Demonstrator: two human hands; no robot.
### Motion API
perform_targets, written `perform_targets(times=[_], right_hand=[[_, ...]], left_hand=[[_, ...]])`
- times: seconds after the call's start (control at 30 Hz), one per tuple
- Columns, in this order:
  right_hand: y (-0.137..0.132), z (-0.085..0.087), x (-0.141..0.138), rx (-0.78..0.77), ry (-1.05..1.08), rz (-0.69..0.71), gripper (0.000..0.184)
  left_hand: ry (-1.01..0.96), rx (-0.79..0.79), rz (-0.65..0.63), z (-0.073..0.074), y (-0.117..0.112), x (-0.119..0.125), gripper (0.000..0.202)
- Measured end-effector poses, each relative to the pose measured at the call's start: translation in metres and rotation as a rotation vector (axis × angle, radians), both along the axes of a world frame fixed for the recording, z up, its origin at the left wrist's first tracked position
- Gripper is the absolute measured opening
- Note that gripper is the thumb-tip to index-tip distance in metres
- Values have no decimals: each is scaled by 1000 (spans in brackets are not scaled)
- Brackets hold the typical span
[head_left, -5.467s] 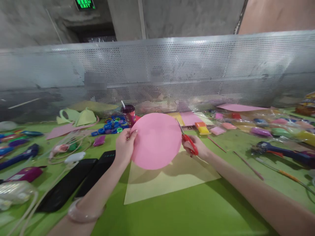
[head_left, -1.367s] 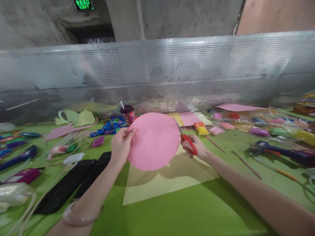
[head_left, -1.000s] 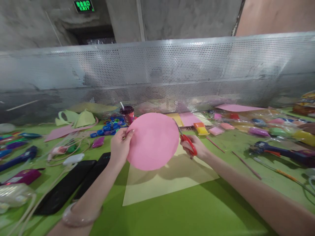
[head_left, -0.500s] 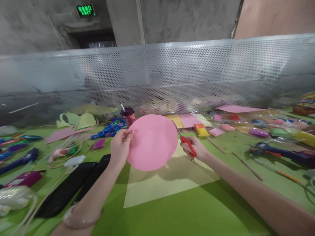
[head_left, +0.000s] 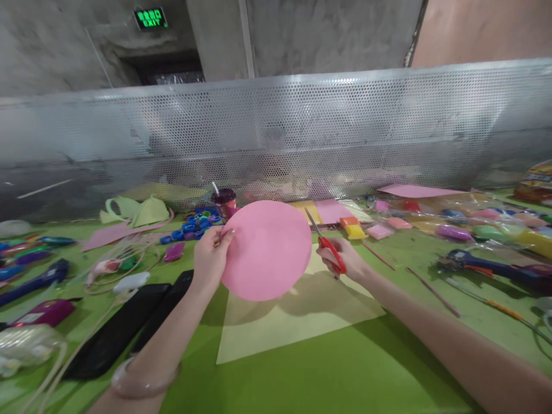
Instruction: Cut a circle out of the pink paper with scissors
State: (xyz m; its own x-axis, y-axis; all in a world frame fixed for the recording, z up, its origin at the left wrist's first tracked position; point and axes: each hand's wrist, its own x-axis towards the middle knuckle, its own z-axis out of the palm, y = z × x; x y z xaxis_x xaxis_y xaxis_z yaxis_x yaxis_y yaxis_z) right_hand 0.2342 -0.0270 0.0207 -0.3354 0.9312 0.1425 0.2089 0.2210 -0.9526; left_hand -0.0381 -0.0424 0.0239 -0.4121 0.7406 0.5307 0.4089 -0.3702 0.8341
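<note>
Between thumb and fingers, my left hand (head_left: 212, 253) pinches the left edge of a round pink paper disc (head_left: 267, 250), which is held up above the table. My right hand (head_left: 342, 257) is closed around the red handles of a pair of scissors (head_left: 331, 253). Their blades point up and to the left, just off the disc's right edge, and look closed together. Under both hands a pale yellow sheet of paper (head_left: 276, 333) lies on the green table (head_left: 328, 379), with the disc's shadow on it.
Two black flat objects (head_left: 121, 328) and a white cable lie by my left forearm. A lidded cup with a straw (head_left: 224, 202) stands behind the disc. Colourful clay packets (head_left: 452, 232) and a dark blue tool (head_left: 491, 267) lie on the right. A perforated metal panel (head_left: 276, 126) borders the back.
The scissors have shifted slightly right, so a small gap now shows between their blades and the disc. My left hand and the disc have barely moved.
</note>
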Motion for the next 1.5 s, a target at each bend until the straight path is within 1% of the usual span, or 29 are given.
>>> perform_targets(times=[0.3, 0.8, 1.1, 1.5], right_hand=[[0, -1, 2, -10, -19, 64, 21], [2, -4, 3, -6, -11, 50, 16], [-1, 1, 2, -22, -24, 61, 18], [0, -1, 2, -15, -18, 68, 17]], left_hand=[[12, -3, -28, -2, 0, 0, 22], [24, -14, -28, -3, 0, 1, 22], [11, -19, -18, -3, 0, 1, 23], [36, -20, -16, -2, 0, 1, 20]])
